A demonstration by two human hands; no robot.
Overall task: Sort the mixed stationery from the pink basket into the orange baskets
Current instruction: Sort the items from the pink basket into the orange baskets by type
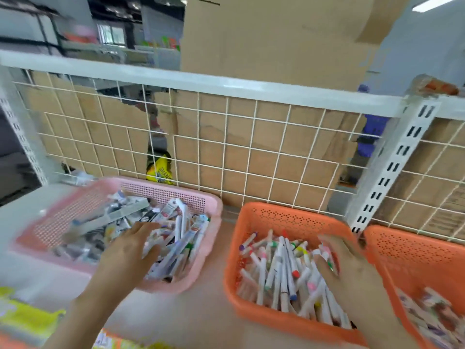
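Left hand (127, 250) is buried fingertips-first in mixed stationery (176, 238) (white pens, packets) piled in pink basket (210, 206); grip cannot be told. Right hand (352, 270) is laid, fingers straight, on white colour-capped markers (279, 263) filling orange basket (289, 217).

We see a white wire grid (226, 137) at the back, under a white top rail (201, 83), w/ a slotted upright (392, 167) at right. Cardboard boxes (264, 41) stacked behind it. Yellow pkg (161, 170) shows thru a gap; blurred yellow packs (22, 321) bottom left.
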